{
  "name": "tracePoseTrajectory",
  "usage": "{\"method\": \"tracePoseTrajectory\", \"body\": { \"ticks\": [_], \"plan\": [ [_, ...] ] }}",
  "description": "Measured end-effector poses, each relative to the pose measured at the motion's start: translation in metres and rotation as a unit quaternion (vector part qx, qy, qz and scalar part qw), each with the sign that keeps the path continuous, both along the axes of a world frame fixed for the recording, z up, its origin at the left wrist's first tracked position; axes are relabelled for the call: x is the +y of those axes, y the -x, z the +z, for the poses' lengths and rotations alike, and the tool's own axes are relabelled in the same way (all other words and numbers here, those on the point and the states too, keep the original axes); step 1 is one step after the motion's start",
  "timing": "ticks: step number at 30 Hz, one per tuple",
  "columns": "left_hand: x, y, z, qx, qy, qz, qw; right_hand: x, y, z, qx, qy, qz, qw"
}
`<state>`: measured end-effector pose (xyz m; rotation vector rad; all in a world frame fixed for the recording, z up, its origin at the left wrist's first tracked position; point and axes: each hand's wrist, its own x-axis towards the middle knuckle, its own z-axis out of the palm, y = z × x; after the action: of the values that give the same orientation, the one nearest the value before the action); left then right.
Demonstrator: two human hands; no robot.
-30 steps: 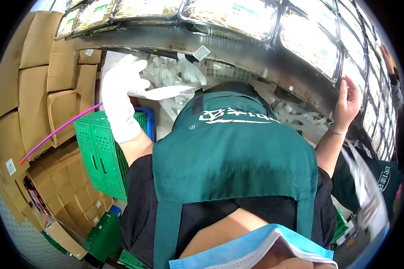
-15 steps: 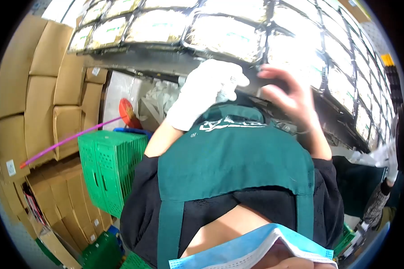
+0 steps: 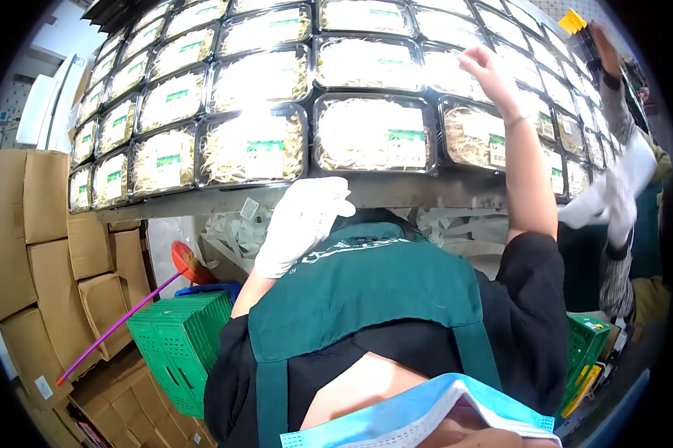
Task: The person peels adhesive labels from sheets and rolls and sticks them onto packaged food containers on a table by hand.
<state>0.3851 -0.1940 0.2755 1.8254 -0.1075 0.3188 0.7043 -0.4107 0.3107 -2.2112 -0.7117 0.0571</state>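
Metal table point(image 3: 404, 192) bears glossy rectangular packs point(image 3: 374, 134); bare right hand point(image 3: 495, 81) above.

Trays point(image 3: 377, 171) are glossy plastic under shiny clear film point(image 3: 355, 127), the table edge point(image 3: 426, 193) dull, worn metal, cartons point(image 3: 56, 280) matt cardboard, the crate point(image 3: 176, 351) perforated plastic, the apron point(image 3: 366, 299) matt cloth, the glove point(image 3: 295, 228) matt, fabric-like.

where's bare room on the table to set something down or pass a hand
Bare: the metal edge strip between the front row of trays and the green apron, right of the gloved left hand; probably only hand room. Crowded: behind it, trays stand nearly edge to edge.
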Motion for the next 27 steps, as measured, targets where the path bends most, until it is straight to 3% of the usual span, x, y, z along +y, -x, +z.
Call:
{"method": "tracePoseTrajectory", "body": {
  "ticks": [1, 2, 3, 5, 7, 9, 11, 12, 13, 14, 15, 16, 17, 19, 21, 23, 24, 25, 26, 27],
  "plan": [
    [-0.004, -0.002, 0.007, 0.110, 0.224, 0.007, 0.968, -0.005, -0.022, -0.008, -0.050, 0.077, -0.046, 0.995],
    [-0.007, -0.006, 0.013, 0.211, 0.435, 0.016, 0.875, -0.003, -0.033, -0.018, -0.076, 0.122, -0.045, 0.989],
    [-0.009, -0.013, 0.017, 0.210, 0.435, 0.023, 0.875, 0.002, -0.041, -0.027, -0.104, 0.166, -0.041, 0.980],
    [-0.011, -0.022, 0.021, 0.200, 0.293, 0.015, 0.935, 0.009, -0.051, -0.049, -0.216, 0.243, 0.008, 0.946],
    [-0.012, -0.024, 0.023, 0.222, 0.315, 0.011, 0.922, 0.010, -0.034, -0.028, -0.251, 0.328, -0.032, 0.910],
    [-0.021, -0.033, 0.031, 0.175, 0.390, 0.053, 0.902, -0.010, -0.048, -0.031, -0.242, 0.398, -0.104, 0.879],
    [-0.025, -0.044, 0.031, 0.144, 0.404, 0.063, 0.901, -0.017, -0.057, -0.037, -0.162, 0.312, -0.081, 0.933],
    [-0.025, -0.049, 0.031, 0.171, 0.377, 0.086, 0.906, 0.002, -0.022, -0.018, -0.010, 0.155, -0.045, 0.987],
    [-0.026, -0.052, 0.031, 0.200, 0.350, 0.107, 0.909, 0.018, 0.004, -0.013, -0.007, 0.057, 0.107, 0.993],
    [-0.036, -0.060, 0.035, 0.118, 0.347, 0.150, 0.918, 0.037, 0.032, -0.015, 0.119, 0.055, 0.191, 0.973],
    [-0.036, -0.061, 0.034, 0.117, 0.346, 0.150, 0.919, 0.049, 0.062, -0.004, 0.191, -0.010, 0.336, 0.922],
    [-0.035, -0.061, 0.029, 0.068, 0.172, 0.199, 0.963, 0.058, 0.099, 0.017, 0.266, -0.072, 0.352, 0.895],
    [-0.034, -0.061, 0.021, 0.018, -0.008, 0.241, 0.970, 0.065, 0.117, 0.015, 0.193, -0.073, 0.355, 0.912],
    [-0.033, -0.059, 0.009, 0.017, 0.039, 0.259, 0.965, 0.069, 0.133, 0.005, 0.158, -0.175, 0.356, 0.904],
    [-0.034, -0.058, 0.016, 0.118, 0.183, 0.204, 0.955, 0.067, 0.113, 0.005, 0.065, -0.253, 0.409, 0.874],
    [-0.037, -0.062, 0.034, 0.168, 0.321, 0.139, 0.922, 0.061, 0.063, 0.006, 0.085, -0.134, 0.259, 0.953],
    [-0.032, -0.058, 0.030, 0.155, 0.315, 0.116, 0.929, 0.062, 0.021, 0.017, 0.017, -0.049, 0.185, 0.981],
    [-0.025, -0.053, 0.024, 0.141, 0.309, 0.095, 0.936, 0.057, -0.041, 0.005, 0.117, -0.102, 0.159, 0.975],
    [-0.023, -0.051, 0.023, 0.138, 0.312, 0.099, 0.935, 0.049, -0.093, 0.003, -0.036, 0.063, 0.061, 0.995],
    [-0.021, -0.049, 0.022, 0.151, 0.295, 0.133, 0.934, 0.046, -0.127, -0.007, -0.054, 0.129, -0.060, 0.988]
  ]
}}
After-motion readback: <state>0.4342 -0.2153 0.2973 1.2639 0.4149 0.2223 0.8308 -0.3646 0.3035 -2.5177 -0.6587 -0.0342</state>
